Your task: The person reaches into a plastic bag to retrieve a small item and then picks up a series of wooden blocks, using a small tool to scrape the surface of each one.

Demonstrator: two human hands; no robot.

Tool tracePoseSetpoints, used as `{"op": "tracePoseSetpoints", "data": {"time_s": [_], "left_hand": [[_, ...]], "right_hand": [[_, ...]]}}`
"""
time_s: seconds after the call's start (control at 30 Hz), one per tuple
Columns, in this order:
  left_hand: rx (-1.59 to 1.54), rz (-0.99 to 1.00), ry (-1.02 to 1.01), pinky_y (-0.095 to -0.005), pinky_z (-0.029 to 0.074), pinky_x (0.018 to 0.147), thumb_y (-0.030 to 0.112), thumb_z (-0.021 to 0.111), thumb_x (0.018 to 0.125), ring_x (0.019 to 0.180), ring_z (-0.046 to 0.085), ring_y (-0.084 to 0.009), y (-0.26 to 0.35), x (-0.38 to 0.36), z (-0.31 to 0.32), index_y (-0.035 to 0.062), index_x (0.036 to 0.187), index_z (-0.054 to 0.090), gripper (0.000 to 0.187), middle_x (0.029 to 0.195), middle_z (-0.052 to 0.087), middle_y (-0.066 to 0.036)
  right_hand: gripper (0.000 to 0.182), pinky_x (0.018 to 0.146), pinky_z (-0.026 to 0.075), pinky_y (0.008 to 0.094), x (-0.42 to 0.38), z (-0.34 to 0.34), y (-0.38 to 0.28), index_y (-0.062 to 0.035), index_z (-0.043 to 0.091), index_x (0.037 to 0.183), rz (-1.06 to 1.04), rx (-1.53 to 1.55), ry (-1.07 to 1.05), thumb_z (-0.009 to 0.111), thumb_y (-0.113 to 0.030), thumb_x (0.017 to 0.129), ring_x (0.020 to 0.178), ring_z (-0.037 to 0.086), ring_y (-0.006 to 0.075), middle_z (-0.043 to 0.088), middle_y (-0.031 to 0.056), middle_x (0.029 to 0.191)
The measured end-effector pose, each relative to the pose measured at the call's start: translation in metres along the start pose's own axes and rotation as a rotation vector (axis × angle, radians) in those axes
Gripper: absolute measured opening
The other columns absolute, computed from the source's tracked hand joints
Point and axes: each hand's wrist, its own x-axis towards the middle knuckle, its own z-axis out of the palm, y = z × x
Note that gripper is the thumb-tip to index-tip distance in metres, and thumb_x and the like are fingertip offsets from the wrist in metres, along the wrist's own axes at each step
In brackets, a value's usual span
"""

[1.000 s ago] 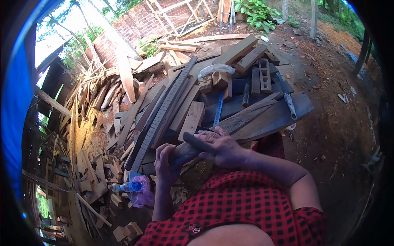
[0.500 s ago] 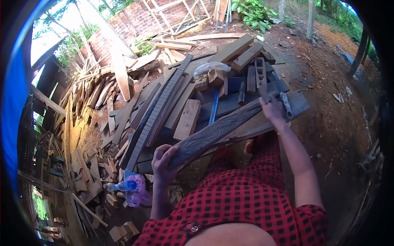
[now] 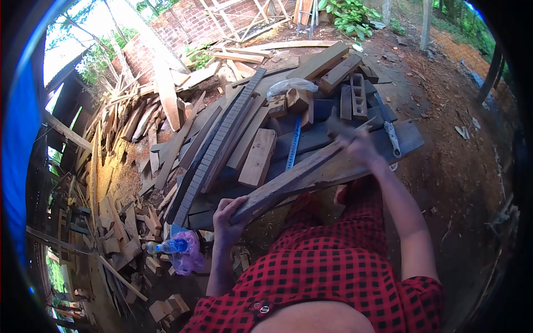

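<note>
My left hand [image 3: 229,217] is wrapped round the near left end of a long grey wooden board [image 3: 283,187], which lies tilted on its edge. At the board's far right end is my right hand [image 3: 362,149], blurred, with its fingers closed round a dark tool [image 3: 340,129] that looks like a hammer. A blue marked ruler [image 3: 293,145] lies beyond the board. Just right of my right hand is a knife-like tool with a pale wrapped handle [image 3: 392,137]. A short light wood block [image 3: 257,157] rests behind the board.
The low work surface [image 3: 410,136] holds several planks, a long slatted strip [image 3: 214,150], a block with square holes [image 3: 358,95] and a clear plastic bag [image 3: 291,86]. Scrap wood [image 3: 125,236], a plastic bottle [image 3: 171,246] and a pink bag [image 3: 190,256] are at the left.
The board has turned onto its edge in my left hand. My right hand and the dark tool have shifted slightly left. The whole view has moved a little.
</note>
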Motion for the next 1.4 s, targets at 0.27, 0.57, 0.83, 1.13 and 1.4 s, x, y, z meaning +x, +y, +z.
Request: {"op": "tracePoseSetpoints", "data": {"time_s": [0.27, 0.57, 0.83, 1.13, 1.4], "left_hand": [[-0.583, -0.461, -0.125, -0.0207, 0.041, 0.050, 0.018, 0.071, 0.078, 0.056, 0.053, -0.0074, -0.012, -0.002, 0.002, -0.0027, 0.108, 0.062, 0.036, 0.071, 0.060, -0.002], [-0.940, -0.812, 0.010, -0.0232, 0.042, 0.037, 0.040, 0.047, 0.095, 0.052, 0.061, -0.0133, 0.002, 0.005, 0.018, -0.0001, 0.103, 0.059, 0.043, 0.073, 0.066, -0.009], [-1.099, -0.921, 0.071, -0.0301, 0.045, 0.036, 0.039, 0.049, 0.092, 0.047, 0.059, -0.0183, -0.038, -0.009, 0.017, 0.0017, 0.103, 0.057, 0.039, 0.072, 0.065, -0.013], [-1.857, -1.041, -0.274, -0.0242, 0.035, 0.037, 0.053, 0.040, 0.090, 0.041, 0.049, -0.0159, -0.024, -0.002, 0.019, 0.0055, 0.113, 0.056, 0.055, 0.070, 0.063, -0.015], [-1.705, -1.201, 0.117, -0.0242, 0.036, 0.038, 0.059, 0.039, 0.089, 0.041, 0.046, -0.0144, -0.009, 0.006, 0.021, 0.0088, 0.104, 0.062, 0.057, 0.069, 0.063, -0.012]], "right_hand": [[0.035, 0.076, 0.046, 0.0448, 0.000, 0.016, 0.025, -0.0023, 0.062, 0.109, 0.146, -0.075, 0.418, 0.058, -0.032, 0.090, 0.092, 0.062, 0.0373, 0.066, 0.0187, 0.098], [0.045, 0.105, 0.026, 0.0496, -0.080, 0.112, -0.146, -0.0114, 0.052, 0.128, -0.707, -0.105, -0.072, 0.056, -0.032, 0.088, 0.127, 0.045, 0.0244, 0.052, 0.0102, 0.131], [0.046, 0.100, 0.031, 0.0502, -0.051, 0.070, -0.067, -0.0124, 0.054, 0.128, -0.501, -0.152, 0.083, 0.060, -0.032, 0.086, 0.121, 0.051, 0.0226, 0.055, 0.0104, 0.129], [0.045, 0.093, 0.035, 0.0461, -0.028, 0.065, -0.028, -0.0065, 0.056, 0.119, -0.267, -0.249, 0.535, 0.066, -0.024, 0.080, 0.115, 0.053, 0.0270, 0.057, 0.0122, 0.122], [0.053, 0.110, 0.016, 0.0531, -0.079, 0.126, -0.164, -0.0116, 0.047, 0.134, -0.808, -0.022, -0.133, 0.060, -0.026, 0.085, 0.129, 0.044, 0.0246, 0.051, 0.0090, 0.134]]}}
